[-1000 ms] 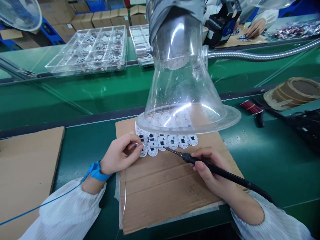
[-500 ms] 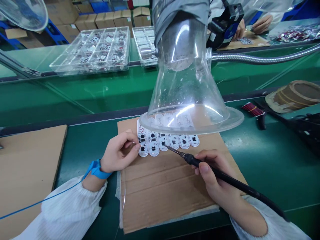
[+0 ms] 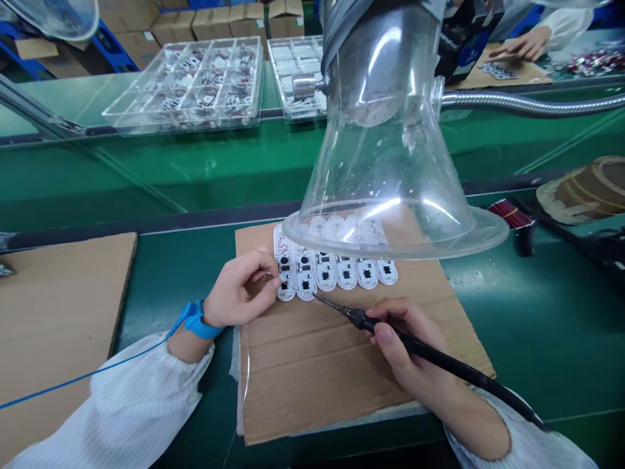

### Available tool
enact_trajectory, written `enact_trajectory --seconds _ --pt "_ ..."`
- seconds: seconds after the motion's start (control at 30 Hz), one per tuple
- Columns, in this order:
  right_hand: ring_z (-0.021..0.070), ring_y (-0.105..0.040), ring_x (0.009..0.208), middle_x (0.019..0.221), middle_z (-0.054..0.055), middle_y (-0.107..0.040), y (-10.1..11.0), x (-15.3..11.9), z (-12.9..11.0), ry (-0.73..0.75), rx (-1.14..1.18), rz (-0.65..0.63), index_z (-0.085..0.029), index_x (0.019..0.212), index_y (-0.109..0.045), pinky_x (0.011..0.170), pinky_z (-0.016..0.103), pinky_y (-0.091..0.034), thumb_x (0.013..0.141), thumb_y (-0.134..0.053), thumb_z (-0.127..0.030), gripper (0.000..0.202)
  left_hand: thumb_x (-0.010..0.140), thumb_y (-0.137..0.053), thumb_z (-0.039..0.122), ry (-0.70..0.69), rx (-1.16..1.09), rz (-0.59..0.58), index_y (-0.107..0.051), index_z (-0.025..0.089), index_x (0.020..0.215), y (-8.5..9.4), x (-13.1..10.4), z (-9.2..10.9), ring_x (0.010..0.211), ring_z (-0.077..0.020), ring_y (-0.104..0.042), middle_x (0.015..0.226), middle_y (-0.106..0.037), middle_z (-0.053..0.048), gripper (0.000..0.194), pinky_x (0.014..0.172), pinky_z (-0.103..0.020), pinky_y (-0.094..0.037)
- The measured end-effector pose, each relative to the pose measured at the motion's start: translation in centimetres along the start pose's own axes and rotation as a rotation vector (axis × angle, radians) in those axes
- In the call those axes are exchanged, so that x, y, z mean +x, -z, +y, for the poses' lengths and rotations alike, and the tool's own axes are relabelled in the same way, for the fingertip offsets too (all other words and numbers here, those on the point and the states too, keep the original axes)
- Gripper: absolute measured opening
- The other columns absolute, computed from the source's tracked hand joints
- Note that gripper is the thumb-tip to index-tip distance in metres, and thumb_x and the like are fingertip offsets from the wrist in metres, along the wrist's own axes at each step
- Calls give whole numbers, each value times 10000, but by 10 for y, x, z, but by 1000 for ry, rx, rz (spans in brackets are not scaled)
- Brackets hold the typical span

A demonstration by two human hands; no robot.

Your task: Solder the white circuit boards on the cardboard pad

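Several white circuit boards (image 3: 306,277) with black chips lie side by side on a brown cardboard sheet (image 3: 322,365). My left hand (image 3: 247,286), with a blue strap (image 3: 198,320) at the wrist, pinches a thin wire over the leftmost boards. In my right hand (image 3: 413,342) is a black soldering iron (image 3: 385,331); its tip is at the lower end of the second board from the left, close to the wire's end. A clear funnel-shaped hood (image 3: 385,176) hangs above and covers the view of the boards' far part.
Clear compartment trays (image 3: 195,85) of small parts stand on the raised ledge. Another cardboard sheet (image 3: 58,326) lies at left. At right are a bundle of dark red wires (image 3: 510,213) and a brown round object (image 3: 586,189). Another person's hand (image 3: 525,47) shows at upper right.
The soldering iron's tip has moved from the third board to the lower end of the second. The wire in my left hand now reaches toward it. The view has shifted slightly.
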State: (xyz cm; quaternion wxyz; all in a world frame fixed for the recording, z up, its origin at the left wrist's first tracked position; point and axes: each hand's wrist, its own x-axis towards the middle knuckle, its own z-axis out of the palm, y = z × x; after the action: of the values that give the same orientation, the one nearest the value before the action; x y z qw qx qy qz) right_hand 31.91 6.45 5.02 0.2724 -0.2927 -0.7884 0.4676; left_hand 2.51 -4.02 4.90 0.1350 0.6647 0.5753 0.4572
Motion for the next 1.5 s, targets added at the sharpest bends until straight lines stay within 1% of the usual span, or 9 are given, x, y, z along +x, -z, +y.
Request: enact_trajectory --seconds 0.23,0.37,0.53,0.77,0.9,1.1,1.27,1.43,1.5 --pt "105 -739 662 831 -23 -742 -1 2 -4 27 -30 25 -270 1030 -656 596 176 -583 1012 -635 -316 54 935 -615 97 11 -1 -28 -559 192 934 -2 -1 -2 589 -79 -382 736 -522 36 110 559 -215 -327" --pt "111 -748 690 867 -13 -745 1 -1 -1 5 -31 7 -266 1041 -655 621 186 -594 1019 -627 -315 61 935 -615 94 11 6 -45 -560 194 941 -2 -2 -1 581 -73 -380 722 -497 47 114 551 -207 -324" --pt "98 -749 705 905 -24 -741 1 -4 3 -11 -1 11 -290 1086 -646 643 180 -597 1031 -622 -330 72 934 -612 97 4 -3 -30 -551 196 934 -1 -2 -1 594 -74 -384 736 -500 48 117 555 -207 -323" --pt "93 -745 694 861 -32 -746 -1 0 -1 18 -26 1 -289 1054 -660 632 161 -588 1013 -653 -345 70 933 -609 93 20 -7 -64 -551 196 930 -2 -3 -2 590 -72 -374 719 -454 60 119 558 -214 -311" --pt "84 -739 680 899 -33 -752 0 0 0 23 -11 19 -294 1071 -656 630 157 -588 1019 -650 -363 87 937 -610 101 14 -16 -54 -546 197 927 -1 -3 -2 599 -75 -378 736 -481 53 116 562 -217 -317" --pt "90 -745 720 889 -17 -759 -2 1 0 41 -43 -21 -281 1068 -673 651 150 -582 1006 -670 -377 114 932 -600 93 20 9 -77 -541 199 923 0 -2 -1 587 -74 -365 715 -444 63 122 553 -220 -303" --pt "109 -753 714 909 1 -764 -2 0 1 30 1 -7 -268 1075 -666 638 179 -591 1013 -660 -422 166 930 -596 86 22 -23 -81 -537 200 920 -2 -2 -1 596 -78 -364 735 -455 57 128 562 -225 -305" --pt "123 -754 730 877 2 -764 0 2 -1 44 -57 -72 -271 1080 -680 612 182 -574 1012 -649 -477 219 926 -591 82 17 -13 -86 -527 202 912 -2 -2 0 590 -78 -359 728 -453 59 136 554 -224 -297" --pt "119 -750 720 863 -1 -761 0 2 -2 48 -57 -73 -269 1073 -681 607 177 -568 1012 -649 -484 225 924 -589 83 12 -13 -91 -526 203 912 -2 -2 0 585 -78 -356 723 -448 61 136 549 -226 -292"
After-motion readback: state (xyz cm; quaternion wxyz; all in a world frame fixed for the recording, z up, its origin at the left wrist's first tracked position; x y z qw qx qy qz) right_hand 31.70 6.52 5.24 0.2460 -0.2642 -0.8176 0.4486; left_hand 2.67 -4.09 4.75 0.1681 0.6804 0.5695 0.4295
